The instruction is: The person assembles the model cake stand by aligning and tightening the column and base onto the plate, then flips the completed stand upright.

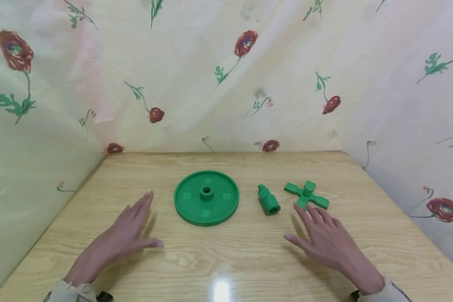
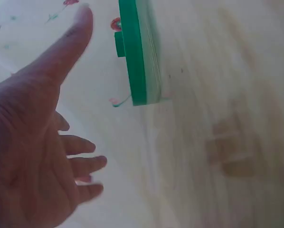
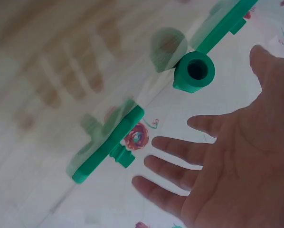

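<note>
Three green parts lie on the wooden table. The round disc (image 1: 188,209) has a raised rim and a short hollow hub at its centre. To its right lies a stubby cylinder (image 1: 266,199) with a narrow tip and a hole in its near end. Farther right is a cross-shaped part (image 1: 317,199) with flat blades and a stub in the middle. My left hand (image 1: 122,235) hovers left of the disc, fingers extended and thumb apart, holding nothing. My right hand (image 1: 326,239) is just in front of the cross-shaped part, fingers spread, its fingertips overlapping a blade in the head view.
A wood-grain table (image 1: 196,268) spans the space before me. Cloth with a red flower print (image 1: 196,75) stands behind it and along both sides. A bright light reflection (image 1: 221,289) shows near the table's front.
</note>
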A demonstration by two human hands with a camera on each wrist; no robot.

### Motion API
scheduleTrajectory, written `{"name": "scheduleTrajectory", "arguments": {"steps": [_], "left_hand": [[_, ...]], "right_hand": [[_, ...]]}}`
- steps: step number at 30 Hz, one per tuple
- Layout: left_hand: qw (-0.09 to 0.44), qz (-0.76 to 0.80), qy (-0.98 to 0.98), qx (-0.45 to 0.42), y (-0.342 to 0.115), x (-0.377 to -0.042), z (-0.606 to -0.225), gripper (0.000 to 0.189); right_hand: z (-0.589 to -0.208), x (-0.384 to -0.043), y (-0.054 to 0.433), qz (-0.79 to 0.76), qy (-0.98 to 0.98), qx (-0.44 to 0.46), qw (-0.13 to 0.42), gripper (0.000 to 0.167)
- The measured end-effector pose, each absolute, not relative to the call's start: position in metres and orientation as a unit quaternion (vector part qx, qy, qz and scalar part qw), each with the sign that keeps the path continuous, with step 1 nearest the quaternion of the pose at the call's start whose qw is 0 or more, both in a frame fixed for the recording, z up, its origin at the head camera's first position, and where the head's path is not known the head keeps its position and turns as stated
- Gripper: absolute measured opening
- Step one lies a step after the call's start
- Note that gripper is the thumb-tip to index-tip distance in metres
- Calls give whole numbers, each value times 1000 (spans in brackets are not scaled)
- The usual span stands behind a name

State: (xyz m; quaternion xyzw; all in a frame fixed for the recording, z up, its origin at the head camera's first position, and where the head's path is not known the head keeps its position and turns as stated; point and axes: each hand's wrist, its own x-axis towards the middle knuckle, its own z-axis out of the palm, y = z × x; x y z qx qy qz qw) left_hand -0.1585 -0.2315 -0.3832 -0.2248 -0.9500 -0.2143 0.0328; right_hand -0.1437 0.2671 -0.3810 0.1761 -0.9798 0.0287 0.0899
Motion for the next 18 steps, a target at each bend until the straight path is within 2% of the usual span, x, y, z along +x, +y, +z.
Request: {"name": "scheduleTrajectory", "arguments": {"steps": [4,9,18], "left_hand": [[-3,-280,-935,-217,-234,-182,-385,125],[-20,-318,-927,-199,-232,-210,-388,116],[-63,-319,-927,-186,-227,-237,-395,109]], "right_hand": [[-377,-149,258,57,-977,186,82,85],[-374,-158,249,76,-971,200,103,76],[-374,-177,238,110,-968,204,95,66]]}}
